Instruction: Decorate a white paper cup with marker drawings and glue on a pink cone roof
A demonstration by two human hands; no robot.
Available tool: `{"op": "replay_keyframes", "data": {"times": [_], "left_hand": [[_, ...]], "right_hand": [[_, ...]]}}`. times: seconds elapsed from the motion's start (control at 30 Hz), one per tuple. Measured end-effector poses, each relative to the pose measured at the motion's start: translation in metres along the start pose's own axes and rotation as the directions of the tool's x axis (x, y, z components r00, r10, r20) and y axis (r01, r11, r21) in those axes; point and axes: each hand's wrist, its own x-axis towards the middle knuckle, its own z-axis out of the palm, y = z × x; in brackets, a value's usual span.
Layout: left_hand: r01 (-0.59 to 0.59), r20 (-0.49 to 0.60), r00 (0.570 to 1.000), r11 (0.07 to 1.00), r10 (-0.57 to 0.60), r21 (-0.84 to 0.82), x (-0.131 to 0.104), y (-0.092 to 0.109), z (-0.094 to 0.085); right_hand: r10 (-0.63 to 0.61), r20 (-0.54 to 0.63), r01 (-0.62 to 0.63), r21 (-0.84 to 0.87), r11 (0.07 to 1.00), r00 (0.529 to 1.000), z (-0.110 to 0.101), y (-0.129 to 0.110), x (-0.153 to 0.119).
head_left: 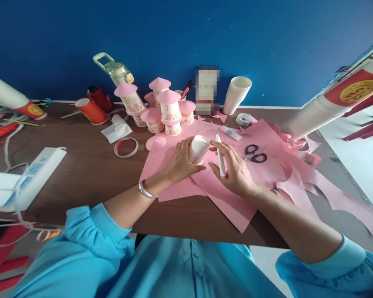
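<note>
My left hand (180, 161) is wrapped round a small white paper cup (196, 151) with an orange-red flower drawn on its side; the cup tilts a little. In my right hand (236, 171) is a white marker pen (220, 159), gripped between thumb and fingers, its tip end up and its brownish end down. My right index fingertip is close to the cup; whether it touches I cannot tell. Beneath both hands lie pink paper sheets (180, 182). Behind them stand several decorated cups (170, 111) with pink cone roofs, some stacked, and a loose pink cone (156, 142).
Black-handled scissors (255, 154), a glue tube (231, 133) and a tape roll (243, 119) are at right, near stacked white cups (238, 95) and paper scraps (294, 186). At left are a tape ring (126, 147), a red cup (91, 111) and a power strip (39, 174).
</note>
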Motion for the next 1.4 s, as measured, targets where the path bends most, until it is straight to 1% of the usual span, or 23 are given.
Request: {"op": "replay_keyframes", "data": {"times": [0.1, 0.17, 0.27, 0.33, 0.4, 0.53, 0.63, 0.73, 0.93, 1.0, 1.13, 1.17, 1.2, 1.3, 1.4], "left_hand": [[-0.035, 0.027, 0.999, 0.999, 0.036, -0.033, -0.001, 0.005, -0.003], [-0.029, 0.026, 0.999, 0.996, 0.032, -0.086, -0.001, 0.009, -0.006], [0.039, 0.015, 0.999, 0.977, -0.037, -0.209, -0.003, 0.015, -0.012], [0.056, 0.007, 0.998, 0.952, -0.056, -0.302, -0.002, 0.018, -0.016], [0.082, -0.006, 0.996, 0.937, -0.09, -0.34, -0.001, 0.018, -0.018], [0.145, -0.012, 0.987, 0.927, -0.159, -0.346, 0.001, 0.016, -0.018], [0.167, 0.035, 0.985, 0.911, -0.167, -0.378, 0.001, 0.013, -0.019], [0.172, 0.094, 0.985, 0.89, -0.145, -0.422, 0.001, 0.011, -0.021], [0.172, 0.14, 0.983, 0.865, -0.12, -0.47, -0.001, 0.007, -0.02], [0.166, 0.12, 0.985, 0.869, -0.125, -0.465, 0.0, 0.006, -0.019], [0.095, -0.034, 0.992, 0.879, -0.125, -0.468, 0.002, 0.009, -0.019], [0.085, -0.058, 0.99, 0.878, -0.127, -0.47, 0.003, 0.01, -0.019], [0.084, -0.067, 0.989, 0.874, -0.132, -0.478, 0.004, 0.01, -0.019], [0.114, -0.04, 0.986, 0.84, -0.159, -0.531, 0.005, 0.01, -0.018], [0.111, -0.055, 0.982, 0.799, -0.178, -0.591, 0.005, 0.007, -0.015]], "right_hand": [[-0.021, 0.004, 0.021, 0.029, 0.999, 1.0, -0.001, -0.001, 0.001], [-0.02, -0.004, 0.021, 0.025, 0.999, 1.0, -0.001, -0.001, 0.0], [0.012, -0.024, -0.012, 0.002, 1.0, 1.0, 0.001, 0.001, 0.0], [0.039, -0.033, -0.039, -0.016, 0.999, 0.999, 0.002, 0.002, -0.001], [0.046, -0.037, -0.047, -0.03, 0.998, 0.998, 0.003, 0.003, -0.001], [0.074, -0.02, -0.075, -0.008, 0.997, 0.997, 0.0, 0.002, 0.0], [0.076, -0.012, -0.076, 0.014, 0.997, 0.997, -0.003, 0.0, 0.001], [0.085, -0.011, -0.085, 0.003, 0.996, 0.996, -0.003, -0.001, 0.001], [0.086, -0.032, -0.087, -0.024, 0.996, 0.996, -0.001, 0.001, 0.0], [0.087, -0.034, -0.088, -0.021, 0.996, 0.996, 0.0, 0.001, 0.0], [0.083, -0.041, -0.083, -0.008, 0.996, 0.996, 0.0, 0.002, 0.0], [0.081, -0.043, -0.081, -0.002, 0.997, 0.996, 0.0, 0.003, 0.0], [0.081, -0.043, -0.081, 0.002, 0.997, 0.996, 0.0, 0.003, 0.0], [0.09, -0.041, -0.09, 0.004, 0.996, 0.995, 0.002, 0.003, -0.001], [0.092, -0.05, -0.092, 0.007, 0.996, 0.994, 0.001, 0.002, -0.001]]}}
